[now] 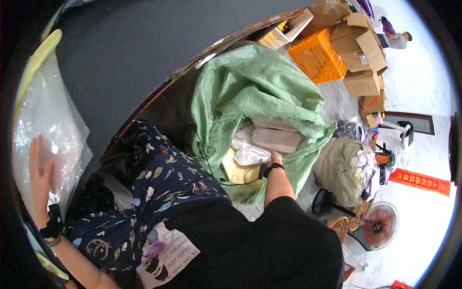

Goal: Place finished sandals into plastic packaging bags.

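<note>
My left hand [41, 176] lies on a clear plastic bag [57, 115] at the far left, its fingers stretched out and the thumb apart. A long pale yellow curved thing [45, 48] runs along the bag's far edge. My right hand [275, 158] reaches into a large green woven sack [250, 77] with a frayed mouth. Inside the sack are pale slippers [276, 139], some in clear wrapping, and something yellow [240, 173]. The right hand is at the slippers, touching or very close to one; its fingers are mostly hidden, so a grip cannot be made out.
A dark table [130, 53] spans the upper left, its edge running beside the sack. Beyond the sack stand an orange crate [317, 55] and cardboard boxes [356, 45]. A stuffed pale sack [344, 168] and a fan [379, 225] are at right. Another person [395, 39] is far off.
</note>
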`<state>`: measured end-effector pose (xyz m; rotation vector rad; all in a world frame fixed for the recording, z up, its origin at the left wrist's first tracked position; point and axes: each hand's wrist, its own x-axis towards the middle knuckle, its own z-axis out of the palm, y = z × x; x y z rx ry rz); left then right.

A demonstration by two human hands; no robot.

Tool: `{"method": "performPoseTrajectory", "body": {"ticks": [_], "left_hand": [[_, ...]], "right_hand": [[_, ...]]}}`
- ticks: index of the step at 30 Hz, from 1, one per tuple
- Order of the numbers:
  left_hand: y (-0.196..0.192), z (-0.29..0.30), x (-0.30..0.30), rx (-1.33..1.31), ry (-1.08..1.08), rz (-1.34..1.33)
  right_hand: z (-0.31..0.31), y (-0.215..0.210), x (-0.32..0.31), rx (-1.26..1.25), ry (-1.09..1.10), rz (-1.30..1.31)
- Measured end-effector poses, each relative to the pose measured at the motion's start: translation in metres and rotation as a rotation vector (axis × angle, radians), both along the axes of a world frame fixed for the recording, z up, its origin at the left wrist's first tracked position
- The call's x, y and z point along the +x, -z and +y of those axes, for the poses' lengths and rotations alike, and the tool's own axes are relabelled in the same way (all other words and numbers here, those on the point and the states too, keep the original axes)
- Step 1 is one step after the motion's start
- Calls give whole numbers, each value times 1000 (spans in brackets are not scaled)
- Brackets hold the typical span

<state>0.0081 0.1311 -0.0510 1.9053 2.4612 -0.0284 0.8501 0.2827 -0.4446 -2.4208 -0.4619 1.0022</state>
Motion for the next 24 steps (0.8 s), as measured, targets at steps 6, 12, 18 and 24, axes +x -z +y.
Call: {"method": "performPoseTrajectory", "body": {"ticks": [6, 12, 18, 24], "left_hand": [[9, 7, -8, -36, 39, -38], [12, 3, -19, -41, 53, -26], [0, -2, -19, -55, 34, -15], [-3, -1, -12, -29, 30, -18]], "right_hand": [[1, 1, 3, -468, 19, -259], [38, -28, 34, 152, 528, -432], [53, -70, 47, 372, 744, 65], [37, -88, -4, 353, 314, 204]]}}
